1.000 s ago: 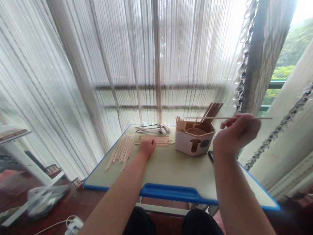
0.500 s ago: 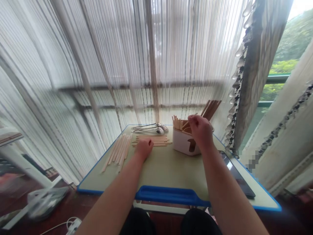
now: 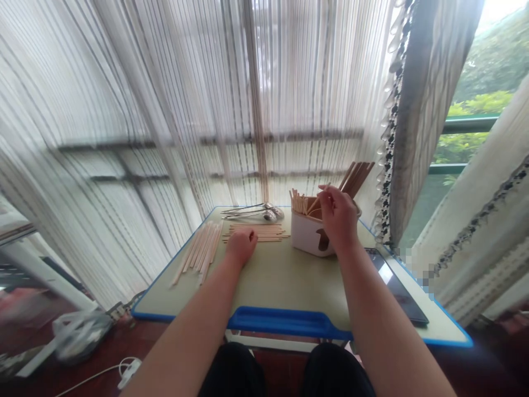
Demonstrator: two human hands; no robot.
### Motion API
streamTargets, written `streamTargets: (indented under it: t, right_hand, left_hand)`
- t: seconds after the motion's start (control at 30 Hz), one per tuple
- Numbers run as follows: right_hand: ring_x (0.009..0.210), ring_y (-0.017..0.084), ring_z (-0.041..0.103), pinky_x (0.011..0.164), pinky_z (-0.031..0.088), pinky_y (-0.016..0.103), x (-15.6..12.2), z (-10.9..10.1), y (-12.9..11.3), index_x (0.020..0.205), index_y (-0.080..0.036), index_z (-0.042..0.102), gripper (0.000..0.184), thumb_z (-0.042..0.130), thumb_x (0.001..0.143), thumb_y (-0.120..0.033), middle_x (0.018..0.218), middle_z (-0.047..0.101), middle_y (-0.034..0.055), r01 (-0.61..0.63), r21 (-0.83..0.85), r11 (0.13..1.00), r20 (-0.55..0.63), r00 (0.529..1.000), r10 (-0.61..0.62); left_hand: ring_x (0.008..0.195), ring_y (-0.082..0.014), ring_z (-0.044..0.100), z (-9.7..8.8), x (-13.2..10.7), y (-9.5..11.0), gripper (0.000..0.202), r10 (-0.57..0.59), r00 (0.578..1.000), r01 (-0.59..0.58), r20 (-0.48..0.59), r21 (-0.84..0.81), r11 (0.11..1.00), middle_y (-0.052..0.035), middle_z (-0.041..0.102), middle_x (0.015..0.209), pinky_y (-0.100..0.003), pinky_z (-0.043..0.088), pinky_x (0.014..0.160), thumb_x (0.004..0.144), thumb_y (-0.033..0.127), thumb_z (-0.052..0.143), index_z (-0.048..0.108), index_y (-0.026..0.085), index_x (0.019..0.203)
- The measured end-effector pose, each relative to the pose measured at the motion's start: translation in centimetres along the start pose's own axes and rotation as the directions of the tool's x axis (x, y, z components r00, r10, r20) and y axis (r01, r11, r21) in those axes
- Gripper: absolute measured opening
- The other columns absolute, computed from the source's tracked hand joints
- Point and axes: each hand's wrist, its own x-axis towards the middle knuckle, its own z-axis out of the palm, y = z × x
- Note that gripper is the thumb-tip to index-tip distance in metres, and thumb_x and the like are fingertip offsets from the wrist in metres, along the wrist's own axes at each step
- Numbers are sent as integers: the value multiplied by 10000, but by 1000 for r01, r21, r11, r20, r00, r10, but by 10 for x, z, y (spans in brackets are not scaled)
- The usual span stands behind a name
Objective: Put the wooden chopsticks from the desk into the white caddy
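My right hand (image 3: 339, 215) is over a white utensil box (image 3: 306, 234) with a tan rim, its thumb and fingers pinched on a thin wooden stick (image 3: 313, 207) that slants down into the box. Several more pale sticks (image 3: 298, 201) stand upright in the box's left end. My left hand (image 3: 241, 245) lies on the table with its fingers curled, touching the near side of a row of thin wooden sticks (image 3: 268, 231) laid crosswise. Nothing shows in that hand, though its palm is hidden.
Metal long-handled spoons (image 3: 270, 213) lie at the table's back. Pale chopsticks (image 3: 202, 251), seemingly in clear wrappers, are spread at left. Dark brown chopsticks (image 3: 359, 176) lean up behind the box. A dark tablet (image 3: 399, 292) lies at right. Sheer curtains (image 3: 185, 110) hang behind the blue-edged table (image 3: 285, 281).
The view has shifted slightly. My right hand stays above the box, its fingers a little more raised at the stick. My left hand has hardly moved.
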Motion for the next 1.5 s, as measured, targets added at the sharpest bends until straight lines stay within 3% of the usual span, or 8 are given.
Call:
streamTargets:
  t: [0.23, 0.5, 0.73, 1.07, 1.2, 1.37, 1.43, 1.5]
  right_hand:
    - [860, 230, 563, 799, 437, 345, -3, 8, 3, 1025, -175, 669, 307, 430, 877, -298, 865, 690, 91, 62, -1, 998, 234, 970, -60]
    - [838, 238, 573, 776, 439, 341, -5, 9, 7, 892, -200, 694, 238, 475, 842, -279, 788, 671, 82, 102, -83, 991, 291, 954, -73]
    - [890, 228, 550, 837, 409, 352, -7, 7, -5, 1014, -164, 652, 316, 395, 895, -304, 970, 681, 102, 88, -79, 993, 72, 994, -83]
    - [789, 243, 546, 708, 394, 338, -12, 16, 2, 888, -205, 707, 243, 486, 824, -283, 735, 676, 87, 153, -311, 938, 336, 941, -42]
    - [815, 234, 552, 761, 407, 348, -12, 13, -3, 999, -181, 676, 288, 459, 833, -269, 788, 676, 88, 133, -270, 954, 262, 963, -60]
    - [913, 228, 530, 860, 398, 379, -22, 10, -24, 1070, -154, 587, 289, 450, 833, -248, 938, 625, 99, 168, -124, 978, -61, 982, -177]
    - [909, 213, 535, 848, 411, 351, -33, 17, -35, 1040, -163, 584, 256, 439, 845, -246, 946, 613, 97, 268, -37, 963, 52, 963, -266]
    - [897, 191, 554, 811, 427, 305, -47, 30, -43, 1038, -177, 585, 254, 405, 866, -227, 991, 616, 90, 317, 44, 947, 333, 890, -313]
  left_hand:
    - [762, -171, 570, 3, 0, -2, 304, 34, 999, -34, -22, -16, 999, -72, 653, 804, -265, 374, 698, 874, 321, 372, 622, 177, 778]
    - [755, -170, 571, 0, -1, -1, 292, 24, 1000, -25, -16, -28, 999, -69, 656, 804, -266, 376, 692, 868, 317, 391, 625, 174, 768]
    - [758, -166, 570, -3, -3, 0, 289, -1, 1000, 0, -7, -29, 1000, -72, 653, 815, -266, 380, 695, 871, 320, 399, 632, 175, 780]
    - [759, -168, 569, -2, -3, -3, 285, 2, 1000, -2, -10, -36, 999, -74, 651, 814, -271, 390, 700, 867, 311, 399, 631, 169, 784]
    - [766, -166, 568, -1, -4, -3, 297, -4, 1000, 4, -6, -28, 1000, -71, 650, 824, -271, 392, 706, 869, 325, 386, 627, 170, 787]
    - [790, -166, 569, 0, -4, -4, 271, -68, 998, 68, -7, -1, 998, -61, 646, 840, -271, 403, 722, 861, 313, 389, 623, 181, 820]
    - [827, -177, 569, 0, -3, -7, 260, -118, 993, 119, -20, 18, 993, -67, 643, 862, -280, 409, 745, 854, 303, 393, 622, 181, 833]
    - [882, -198, 564, 0, -2, -10, 238, -174, 985, 175, -24, 48, 983, -84, 639, 911, -298, 414, 776, 835, 297, 419, 622, 175, 860]
